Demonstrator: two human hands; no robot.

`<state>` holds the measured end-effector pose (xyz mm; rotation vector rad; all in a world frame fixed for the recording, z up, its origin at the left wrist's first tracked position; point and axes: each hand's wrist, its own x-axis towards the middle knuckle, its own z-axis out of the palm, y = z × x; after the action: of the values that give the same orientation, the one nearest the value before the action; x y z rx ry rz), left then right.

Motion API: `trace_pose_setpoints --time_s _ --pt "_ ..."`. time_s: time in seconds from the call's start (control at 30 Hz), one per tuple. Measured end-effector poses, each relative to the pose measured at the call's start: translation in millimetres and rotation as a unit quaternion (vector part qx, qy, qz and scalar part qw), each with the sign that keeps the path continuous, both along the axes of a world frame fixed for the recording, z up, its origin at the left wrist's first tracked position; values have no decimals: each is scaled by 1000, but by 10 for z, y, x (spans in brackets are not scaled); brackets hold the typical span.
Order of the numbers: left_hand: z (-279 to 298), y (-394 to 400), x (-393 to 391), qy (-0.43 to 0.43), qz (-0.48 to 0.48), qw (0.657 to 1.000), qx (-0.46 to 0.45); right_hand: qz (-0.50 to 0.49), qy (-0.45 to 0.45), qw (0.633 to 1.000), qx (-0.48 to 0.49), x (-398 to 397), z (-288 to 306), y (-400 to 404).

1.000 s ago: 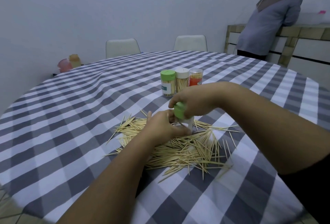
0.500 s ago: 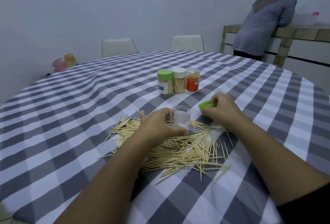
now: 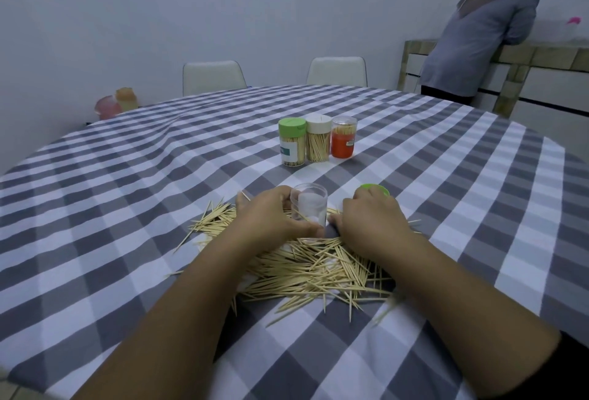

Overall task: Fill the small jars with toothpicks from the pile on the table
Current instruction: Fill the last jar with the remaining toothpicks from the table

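At the far edge of the toothpick pile [image 3: 312, 269], an empty clear jar [image 3: 308, 210] stands upright and uncapped on the checked bench [image 3: 127, 208], apparently steadied for filling: the left hand [image 3: 271, 221] curls round it, while the right hand [image 3: 371, 224] rests on the toothpicks, fingers hidden, green lid [image 3: 377, 190] just behind.

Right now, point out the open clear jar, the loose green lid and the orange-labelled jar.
open clear jar [image 3: 309, 208], head view, on its clear wall.
loose green lid [image 3: 379, 189], head view, on its top.
orange-labelled jar [image 3: 343, 147], head view, on its label.
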<state>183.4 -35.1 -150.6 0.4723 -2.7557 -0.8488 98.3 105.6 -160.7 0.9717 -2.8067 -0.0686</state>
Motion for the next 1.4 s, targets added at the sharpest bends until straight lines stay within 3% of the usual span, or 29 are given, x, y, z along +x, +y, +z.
trace_pose_setpoints --time_s 0.47,0.6,0.8,0.93,1.1,1.2,1.3,1.4 --pt "-41 -10 -9 5 6 1000 5 42 89 992 75 105 60 -35" --pt "-32 -6 0 3 10 1000 13 39 48 997 45 69 83 4" --pt "-24 -2 11 -6 11 1000 11 -12 -106 990 -89 -116 87 35" --pt "-19 4 15 -1 9 1000 17 16 -218 933 -284 -149 105 30" --pt "-27 21 20 9 8 1000 26 109 -227 787 -563 -55 172 -21" --pt "-20 43 19 12 9 999 34 154 -221 714 -646 28 228 -75" --pt "-16 63 35 17 7 999 48 173 -232 687 -667 107 239 -123" --pt "-8 79 52 19 6 999 51 173 -258 705 -638 144 192 -170"
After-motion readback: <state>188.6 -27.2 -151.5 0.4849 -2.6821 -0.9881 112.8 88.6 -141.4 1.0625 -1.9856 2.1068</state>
